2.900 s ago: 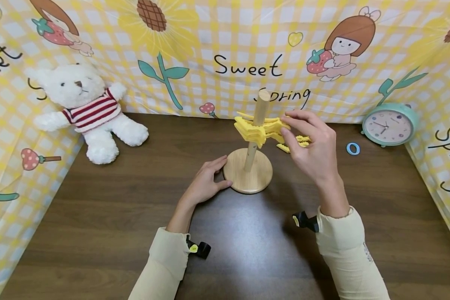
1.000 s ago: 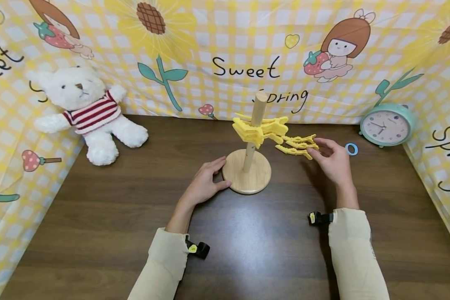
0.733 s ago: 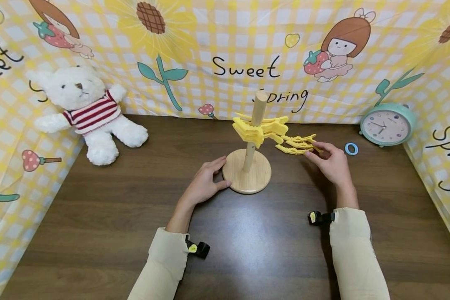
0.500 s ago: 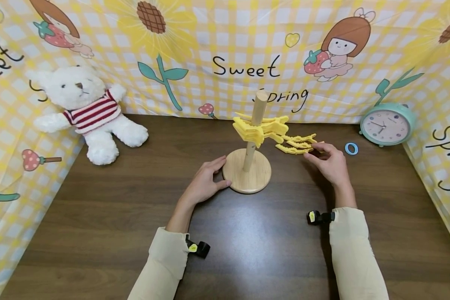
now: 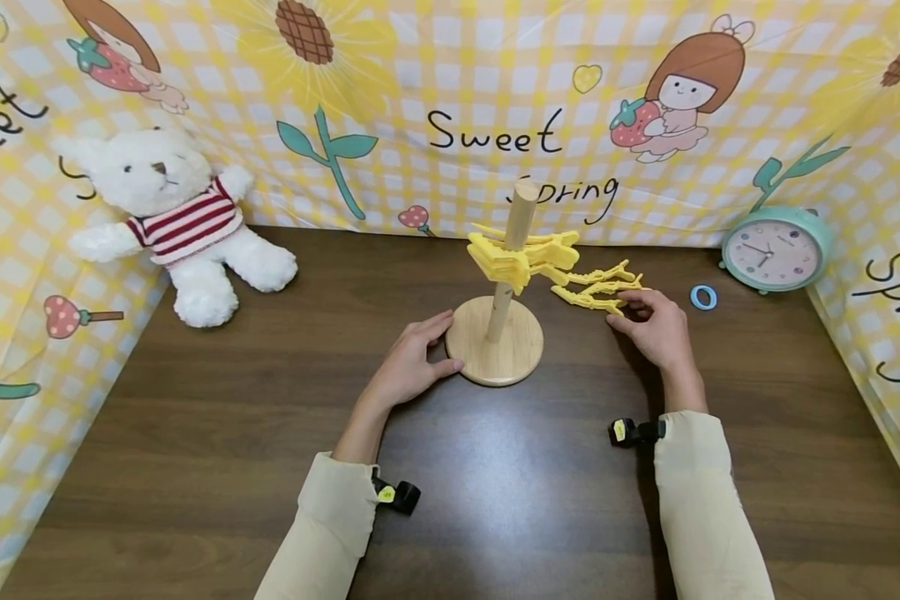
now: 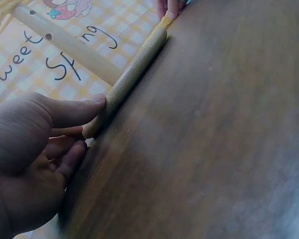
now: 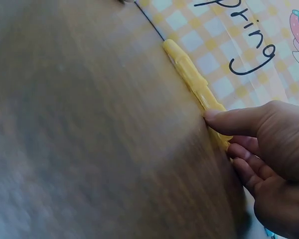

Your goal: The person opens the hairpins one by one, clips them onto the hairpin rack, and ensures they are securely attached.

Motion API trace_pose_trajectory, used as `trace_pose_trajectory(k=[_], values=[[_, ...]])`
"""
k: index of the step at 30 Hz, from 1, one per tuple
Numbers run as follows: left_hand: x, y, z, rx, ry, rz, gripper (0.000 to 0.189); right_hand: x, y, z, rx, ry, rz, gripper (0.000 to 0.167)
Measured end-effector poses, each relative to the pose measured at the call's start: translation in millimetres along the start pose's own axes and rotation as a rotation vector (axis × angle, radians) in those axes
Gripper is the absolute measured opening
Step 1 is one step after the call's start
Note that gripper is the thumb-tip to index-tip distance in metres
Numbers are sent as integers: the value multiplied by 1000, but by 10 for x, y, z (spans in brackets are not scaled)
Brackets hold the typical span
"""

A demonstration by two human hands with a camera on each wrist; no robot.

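Observation:
A round wooden base (image 5: 487,358) with an upright wooden post (image 5: 521,218) stands on the table; several yellow branch-shaped plastic pieces (image 5: 510,265) cluster around the post's upper part. My left hand (image 5: 407,367) grips the base's left rim; in the left wrist view the thumb lies over the base's edge (image 6: 132,82) and the fingers curl at its side. Right of the stand, loose yellow branch-shaped pieces (image 5: 588,293) lie on the table. My right hand (image 5: 660,329) pinches the right end of one; in the right wrist view thumb and fingers hold this yellow piece (image 7: 187,69).
A blue ring (image 5: 703,297) lies on the table just beyond my right hand. Against the back cloth (image 5: 390,183) stand a green alarm clock (image 5: 776,250) at right and a white teddy bear (image 5: 187,225) at left. The printed cloth walls the table on three sides.
My right hand has come from the yellow cluster on the post down to the loose pieces at the right. Those pieces have shifted and spread slightly. The left hand stays at the base.

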State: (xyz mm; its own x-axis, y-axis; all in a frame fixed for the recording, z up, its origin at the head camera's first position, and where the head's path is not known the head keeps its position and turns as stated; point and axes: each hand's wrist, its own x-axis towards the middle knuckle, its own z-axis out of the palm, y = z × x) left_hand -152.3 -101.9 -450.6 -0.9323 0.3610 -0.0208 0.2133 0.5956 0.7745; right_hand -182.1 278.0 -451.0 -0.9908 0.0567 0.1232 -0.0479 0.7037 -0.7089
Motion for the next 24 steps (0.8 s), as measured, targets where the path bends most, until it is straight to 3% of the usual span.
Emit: trace_pose_trajectory(k=[17,24], values=[[-7,18,-11,-2,-2,-7,76,34,-30,-24,5,-27,47,43],[-1,7,-6,-6,2,-3,76,27,-47,-74,66,-53,69,43]])
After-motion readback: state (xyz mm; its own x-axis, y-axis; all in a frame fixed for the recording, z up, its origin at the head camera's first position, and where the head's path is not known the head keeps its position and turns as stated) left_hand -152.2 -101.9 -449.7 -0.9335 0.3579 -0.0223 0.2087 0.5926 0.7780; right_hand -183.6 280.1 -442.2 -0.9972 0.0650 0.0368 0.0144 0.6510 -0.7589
